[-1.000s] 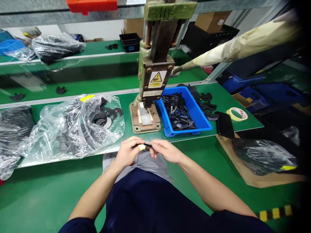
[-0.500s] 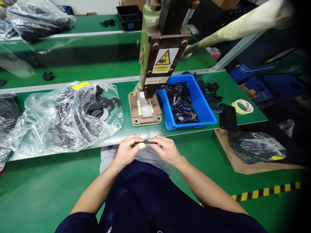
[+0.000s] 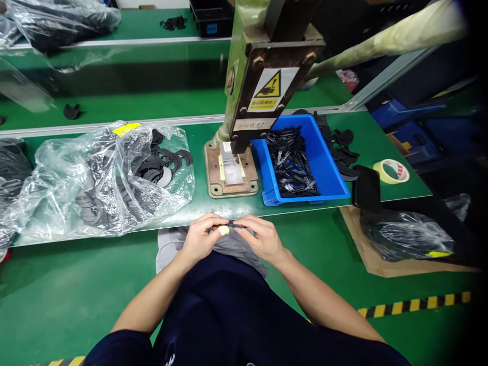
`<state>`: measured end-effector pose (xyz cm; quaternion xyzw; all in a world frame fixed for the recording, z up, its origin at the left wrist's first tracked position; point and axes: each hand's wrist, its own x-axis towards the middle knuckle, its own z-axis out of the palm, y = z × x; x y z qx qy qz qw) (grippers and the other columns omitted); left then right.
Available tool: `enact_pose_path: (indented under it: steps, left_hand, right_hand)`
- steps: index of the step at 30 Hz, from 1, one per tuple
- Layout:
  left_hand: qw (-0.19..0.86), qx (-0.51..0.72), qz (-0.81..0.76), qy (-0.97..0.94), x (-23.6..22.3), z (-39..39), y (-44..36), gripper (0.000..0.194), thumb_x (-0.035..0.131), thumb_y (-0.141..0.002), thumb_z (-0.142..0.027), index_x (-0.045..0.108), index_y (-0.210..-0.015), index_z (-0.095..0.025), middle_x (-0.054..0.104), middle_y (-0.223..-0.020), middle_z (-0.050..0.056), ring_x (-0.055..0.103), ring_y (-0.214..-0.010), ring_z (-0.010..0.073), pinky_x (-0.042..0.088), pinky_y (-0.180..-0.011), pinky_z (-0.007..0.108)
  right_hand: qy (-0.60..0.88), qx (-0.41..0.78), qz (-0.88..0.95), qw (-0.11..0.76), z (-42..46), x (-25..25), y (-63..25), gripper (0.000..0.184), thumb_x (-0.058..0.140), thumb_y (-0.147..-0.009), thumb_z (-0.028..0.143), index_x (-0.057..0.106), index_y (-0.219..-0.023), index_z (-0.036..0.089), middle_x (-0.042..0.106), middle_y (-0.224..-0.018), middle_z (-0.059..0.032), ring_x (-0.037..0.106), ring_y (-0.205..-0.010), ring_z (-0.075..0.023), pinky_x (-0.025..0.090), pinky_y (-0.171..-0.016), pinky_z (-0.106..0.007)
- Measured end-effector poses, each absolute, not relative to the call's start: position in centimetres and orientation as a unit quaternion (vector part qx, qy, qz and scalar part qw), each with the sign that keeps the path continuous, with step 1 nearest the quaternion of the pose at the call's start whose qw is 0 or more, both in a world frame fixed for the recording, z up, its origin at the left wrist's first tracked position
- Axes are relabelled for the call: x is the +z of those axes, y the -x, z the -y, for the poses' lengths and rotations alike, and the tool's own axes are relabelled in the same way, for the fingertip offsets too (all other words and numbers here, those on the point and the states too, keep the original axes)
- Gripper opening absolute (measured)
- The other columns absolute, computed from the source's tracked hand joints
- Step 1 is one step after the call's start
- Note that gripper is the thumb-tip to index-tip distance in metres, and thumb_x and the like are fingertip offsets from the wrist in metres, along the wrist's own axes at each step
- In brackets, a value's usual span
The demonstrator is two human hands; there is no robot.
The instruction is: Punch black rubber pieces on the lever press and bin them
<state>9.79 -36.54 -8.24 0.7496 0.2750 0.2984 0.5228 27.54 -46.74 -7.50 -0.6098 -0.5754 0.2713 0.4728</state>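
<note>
Between my fingertips, just off the bench's front edge, is a small black plastic part (image 3: 235,225). My left hand (image 3: 204,236) pinches its left end; a yellow wrap covers the thumb tip. Its right end is pinched by my right hand (image 3: 263,238). The fingers hide much of the part, so its full shape cannot be made out. Beyond my hands stands a green hand press (image 3: 244,76) with a metal fixture plate (image 3: 233,173) on its base. A blue bin (image 3: 331,175) of thin black parts (image 3: 292,162) sits right of the press.
A clear plastic bag (image 3: 114,203) with curved black pieces covers the bench's left side. Right of the bin lie more curved pieces (image 3: 343,152), a black phone-like slab (image 3: 366,187) and a tape roll (image 3: 391,172). The press's long lever (image 3: 389,38) reaches out to the upper right.
The view has shifted slightly, so the press and bin appear a little further right. Both hands stay together on the black part, which looks slightly more tilted.
</note>
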Motion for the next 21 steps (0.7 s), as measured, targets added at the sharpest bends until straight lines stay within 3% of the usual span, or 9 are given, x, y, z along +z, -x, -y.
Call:
enact_pose_path:
  steps: [6, 12, 21]
  left_hand:
    - [0.456, 0.363, -0.198, -0.788, -7.4, 35.6, -10.2, 0.015, 0.065, -0.092, -0.026, 0.076, -0.1, -0.02, 0.074, -0.092, 0.007, 0.07, -0.083, 0.0161, 0.058, -0.075, 0.029]
    - [0.351, 0.401, -0.235, -0.813, -5.6, 30.1, -12.4, 0.013, 0.063, -0.092, -0.022, 0.074, -0.098, -0.02, 0.073, -0.09, 0.005, 0.067, -0.083, 0.0151, 0.054, -0.076, 0.028]
    - [0.229, 0.348, -0.26, -0.871, -7.5, 22.2, -17.9, 0.014, 0.057, -0.091, -0.017, 0.071, -0.089, -0.017, 0.071, -0.089, 0.006, 0.066, -0.088, 0.0181, 0.051, -0.082, 0.029]
  right_hand:
    - [0.63, 0.324, 0.53, 0.467, 46.4, -7.8, -27.7, 0.02, 0.059, -0.092, 0.038, 0.071, -0.097, 0.023, 0.073, -0.083, -0.0032, 0.068, -0.075, -0.0158, 0.057, -0.069, -0.029]
    - [0.651, 0.328, 0.498, 0.471, 46.5, -6.1, -29.7, 0.024, 0.058, -0.092, 0.042, 0.07, -0.098, 0.022, 0.073, -0.081, -0.0029, 0.068, -0.075, -0.0156, 0.056, -0.067, -0.027]
    - [0.632, 0.286, 0.522, 0.496, 47.4, -2.2, -33.1, 0.02, 0.059, -0.092, 0.039, 0.072, -0.091, 0.023, 0.073, -0.076, -0.0018, 0.068, -0.071, -0.0149, 0.055, -0.068, -0.028]
